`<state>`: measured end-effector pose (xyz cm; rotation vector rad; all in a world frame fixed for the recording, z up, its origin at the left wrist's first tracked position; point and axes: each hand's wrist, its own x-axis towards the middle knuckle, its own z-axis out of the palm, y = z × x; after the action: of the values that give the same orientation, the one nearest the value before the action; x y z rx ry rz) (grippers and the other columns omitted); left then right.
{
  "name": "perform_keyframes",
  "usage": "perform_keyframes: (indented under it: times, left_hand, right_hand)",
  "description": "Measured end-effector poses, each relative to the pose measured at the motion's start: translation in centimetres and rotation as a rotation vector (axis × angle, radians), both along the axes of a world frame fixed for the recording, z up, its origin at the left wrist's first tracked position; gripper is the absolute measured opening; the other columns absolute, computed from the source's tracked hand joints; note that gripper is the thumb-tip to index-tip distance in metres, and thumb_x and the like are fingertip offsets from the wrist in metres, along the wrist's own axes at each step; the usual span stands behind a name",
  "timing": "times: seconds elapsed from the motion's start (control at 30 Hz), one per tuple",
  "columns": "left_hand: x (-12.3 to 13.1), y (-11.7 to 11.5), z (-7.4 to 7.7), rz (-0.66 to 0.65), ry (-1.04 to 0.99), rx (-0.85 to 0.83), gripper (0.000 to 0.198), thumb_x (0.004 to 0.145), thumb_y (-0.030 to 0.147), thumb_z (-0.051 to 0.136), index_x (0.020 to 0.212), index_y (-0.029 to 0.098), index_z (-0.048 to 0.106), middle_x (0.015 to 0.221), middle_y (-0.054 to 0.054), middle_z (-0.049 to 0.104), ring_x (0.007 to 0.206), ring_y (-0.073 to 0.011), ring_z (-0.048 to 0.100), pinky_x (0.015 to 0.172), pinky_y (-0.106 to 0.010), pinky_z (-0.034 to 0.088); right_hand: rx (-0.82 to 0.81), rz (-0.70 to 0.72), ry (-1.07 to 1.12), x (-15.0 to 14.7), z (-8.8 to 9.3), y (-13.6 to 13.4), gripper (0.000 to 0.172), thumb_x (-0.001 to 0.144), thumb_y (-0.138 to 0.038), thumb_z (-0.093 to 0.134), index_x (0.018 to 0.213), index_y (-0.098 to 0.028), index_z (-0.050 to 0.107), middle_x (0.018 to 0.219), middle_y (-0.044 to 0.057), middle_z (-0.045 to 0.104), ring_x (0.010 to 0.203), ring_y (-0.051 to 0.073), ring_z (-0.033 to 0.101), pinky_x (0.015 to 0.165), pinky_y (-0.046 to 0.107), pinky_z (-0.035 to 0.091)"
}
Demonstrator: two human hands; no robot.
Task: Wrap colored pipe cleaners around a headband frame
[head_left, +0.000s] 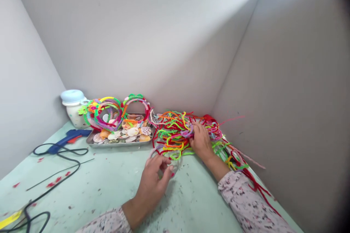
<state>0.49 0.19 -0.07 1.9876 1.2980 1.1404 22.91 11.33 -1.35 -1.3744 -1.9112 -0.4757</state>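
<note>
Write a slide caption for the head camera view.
Right hand on a heap of colorful pipe cleaners, left hand above the pale-green tabletop, metal tray of seashells nearby.

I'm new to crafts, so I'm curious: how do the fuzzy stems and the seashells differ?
The fuzzy stems are long and thin; the seashells are short and broad. The stems are vividly coloured, while the seashells are mostly white and orange. The right hand touches the stems; no hand touches the seashells, which lie in a metal tray. Both lie in jumbled heaps.
</note>
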Motion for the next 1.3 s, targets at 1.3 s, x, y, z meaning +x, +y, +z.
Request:
perform_keyframes:
  times: [1.3]
  left_hand:
    - [3.8, 8.4, 2.7, 0.065, -0.603, -0.205, 0.023, 0.078, 0.039, 0.059, 0.073, 0.017, 0.055, 0.061, 0.002, 0.06, 0.056, -0.0103, 0.052, 0.055, -0.02, 0.041]
  right_hand:
    - [-0.042, 0.052, 0.055, 0.7, -0.8, 0.4, 0.067, 0.071, 0.001, 0.043, 0.136, -0.017, 0.04, 0.127, 0.01, 0.054, 0.115, 0.024, 0.047, 0.101, 0.041, 0.035]
